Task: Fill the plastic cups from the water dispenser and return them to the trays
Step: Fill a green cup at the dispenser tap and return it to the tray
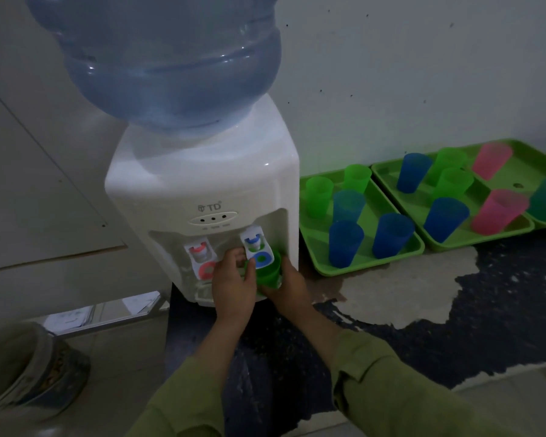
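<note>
the dispenser [202, 184] reads "td" on its front. you hold the cup [267, 275] under the blue tap [255, 247]: your left hand [232, 283] grips it at 9 o'clock, your right hand [286, 287] at 4 o'clock. the trays [372, 268] lie at 3 o'clock.

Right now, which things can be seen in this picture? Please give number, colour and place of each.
Dispenser: one, white, against the wall.
Bottle: one, blue, upside down on the dispenser.
Red tap: one, front left.
Blue tap: one, front right.
Trays: three, green, right of the dispenser.
Tray cups: four green, five blue, two pink, one teal.
Held cup: one, green, under the blue tap.
Left hand: olive sleeve, grips the held cup.
Right hand: olive sleeve, grips it too.
</note>
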Tool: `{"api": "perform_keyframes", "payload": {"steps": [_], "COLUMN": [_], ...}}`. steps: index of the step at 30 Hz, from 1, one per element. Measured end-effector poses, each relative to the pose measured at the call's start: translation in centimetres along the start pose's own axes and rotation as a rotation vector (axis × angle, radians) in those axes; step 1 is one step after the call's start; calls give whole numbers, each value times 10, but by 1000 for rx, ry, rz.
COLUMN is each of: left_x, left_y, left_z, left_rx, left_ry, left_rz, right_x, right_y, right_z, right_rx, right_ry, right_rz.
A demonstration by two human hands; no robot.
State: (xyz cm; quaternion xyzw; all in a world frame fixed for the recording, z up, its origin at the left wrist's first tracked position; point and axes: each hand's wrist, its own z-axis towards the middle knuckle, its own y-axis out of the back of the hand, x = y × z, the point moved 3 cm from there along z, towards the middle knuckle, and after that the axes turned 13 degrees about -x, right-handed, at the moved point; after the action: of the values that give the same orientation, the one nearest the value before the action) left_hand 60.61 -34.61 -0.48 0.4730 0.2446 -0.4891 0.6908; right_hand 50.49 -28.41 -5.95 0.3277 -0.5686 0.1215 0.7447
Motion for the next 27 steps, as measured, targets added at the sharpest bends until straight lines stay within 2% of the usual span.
{"api": "perform_keyframes", "payload": {"steps": [6,17,27], "left_x": [-2,-11,-27], "left_y": [0,14,29], "left_z": [5,-1,9], "left_rx": [11,72,24], "left_ry": [107,106,221], "left_rz": [-27,-132,-201], "right_x": [-6,-18,-17], "right_y": [-6,-11,-9], "right_z": [1,5,8], "right_rx": [1,24,23], "right_ry": [-12,1,26], "right_rz": [-37,-24,-96]}}
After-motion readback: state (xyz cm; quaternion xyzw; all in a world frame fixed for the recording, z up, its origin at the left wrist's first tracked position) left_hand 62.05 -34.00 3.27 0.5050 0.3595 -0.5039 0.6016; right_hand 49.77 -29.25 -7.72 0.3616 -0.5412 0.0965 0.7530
